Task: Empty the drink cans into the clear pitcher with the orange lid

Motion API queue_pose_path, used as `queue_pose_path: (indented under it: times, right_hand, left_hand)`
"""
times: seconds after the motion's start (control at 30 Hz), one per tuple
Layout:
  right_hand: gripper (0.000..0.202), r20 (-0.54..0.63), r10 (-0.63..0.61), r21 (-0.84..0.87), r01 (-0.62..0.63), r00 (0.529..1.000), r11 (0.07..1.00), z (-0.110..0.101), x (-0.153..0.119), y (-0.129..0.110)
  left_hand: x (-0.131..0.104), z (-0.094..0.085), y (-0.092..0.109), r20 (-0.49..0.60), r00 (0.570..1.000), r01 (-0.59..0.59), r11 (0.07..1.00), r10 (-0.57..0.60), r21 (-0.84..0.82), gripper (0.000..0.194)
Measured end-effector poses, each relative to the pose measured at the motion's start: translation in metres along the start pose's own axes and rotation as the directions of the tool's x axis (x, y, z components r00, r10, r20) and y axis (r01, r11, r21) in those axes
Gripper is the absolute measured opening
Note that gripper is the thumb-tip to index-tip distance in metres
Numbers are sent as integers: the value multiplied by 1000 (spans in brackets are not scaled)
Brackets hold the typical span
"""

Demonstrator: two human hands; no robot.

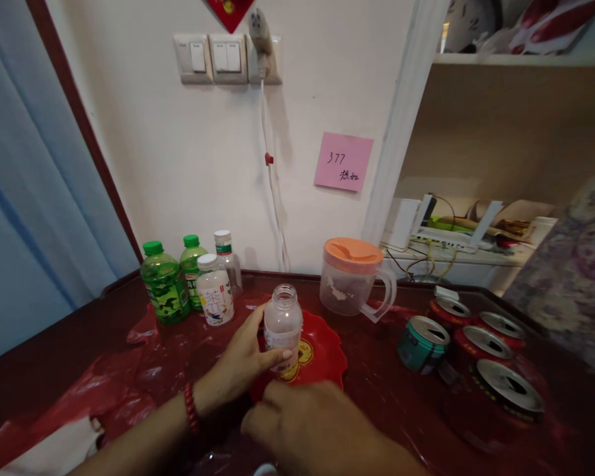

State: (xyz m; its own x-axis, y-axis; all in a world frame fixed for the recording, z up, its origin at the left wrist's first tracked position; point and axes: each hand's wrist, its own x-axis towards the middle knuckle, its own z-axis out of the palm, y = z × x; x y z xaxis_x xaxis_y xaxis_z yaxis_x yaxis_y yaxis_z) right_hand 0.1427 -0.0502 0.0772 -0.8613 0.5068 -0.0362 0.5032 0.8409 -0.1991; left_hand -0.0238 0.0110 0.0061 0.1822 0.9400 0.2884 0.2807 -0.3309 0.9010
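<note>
My left hand [248,357], with a red bead bracelet at its wrist, is wrapped round a clear open bottle [283,324] from the left. The bottle stands upright, uncapped, over a red scalloped plate [327,357] with gold patterns. My right hand [302,416] is in front of the bottle, nearer to me, with its fingers curled and slightly blurred. What it holds, if anything, is hidden. Below it, a small white round object [266,469] shows at the bottom edge.
Two green bottles [166,287], a white-labelled bottle [215,294] and a clear capped bottle [228,261] stand back left. An orange-lidded jug [350,281] is behind the plate. Several open cans [423,344] stand at the right. Red plastic [129,370] covers the left side.
</note>
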Motion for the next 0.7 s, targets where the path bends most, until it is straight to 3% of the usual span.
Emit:
queue_pose_path:
  times: [0.03,0.07,0.1,0.13,0.2,0.23,0.27,0.33,0.37,0.4,0.5,0.53,0.6,0.7]
  right_hand:
    - [25,-227,37,98,-15,973,995,-6,-8,8]
    - [17,-459,115,201,-24,881,979,-11,-16,18]
    - [12,-659,195,284,1,726,959,-16,-24,30]
    - [14,-808,246,312,35,535,949,-20,-31,43]
    - [20,-898,409,405,-61,162,912,-25,-41,75]
    - [28,-868,496,495,-75,-2,866,-24,-44,92]
    - [39,-833,549,553,-75,-75,830,-21,-45,109]
    - [58,-759,638,647,-34,-130,762,-10,-43,138]
    - [63,-715,688,693,7,-127,721,-2,-40,150]
    - [62,-667,737,736,60,-111,675,6,-37,158]
    - [40,-546,837,824,189,19,534,30,-27,170]
    - [36,-519,854,838,222,41,499,36,-24,170]
    - [31,-481,876,847,281,41,452,44,-19,168]
    - [27,-449,894,839,346,5,419,47,-13,166]
  left_hand:
    - [0,0,-1,-2,1000,-3,1000,3,-11,65]
    - [0,0,-2,0,1000,-9,1000,9,-17,64]
    - [0,0,-2,7,1000,-13,1000,13,-16,63]
    - [0,-1,-3,15,1000,-16,1000,16,-10,64]
    - [0,-1,-5,23,1000,-12,1000,11,13,68]
    - [0,-2,-5,15,1000,-7,1000,6,24,69]
    - [0,-2,-6,5,1000,-3,1000,3,31,71]
    - [0,-1,-8,-14,1000,-3,999,3,47,73]
    - [0,-1,-9,-20,1000,-2,998,3,58,74]
    - [-1,-1,-9,-27,1000,2,998,0,67,74]
    - [-3,0,-8,-27,999,27,997,-26,73,74]
    - [-3,-1,-7,-25,999,30,997,-28,65,73]
    - [-5,-1,-5,-14,1000,18,999,-17,48,70]
    - [-6,-2,-6,-16,1000,-4,1000,4,26,70]
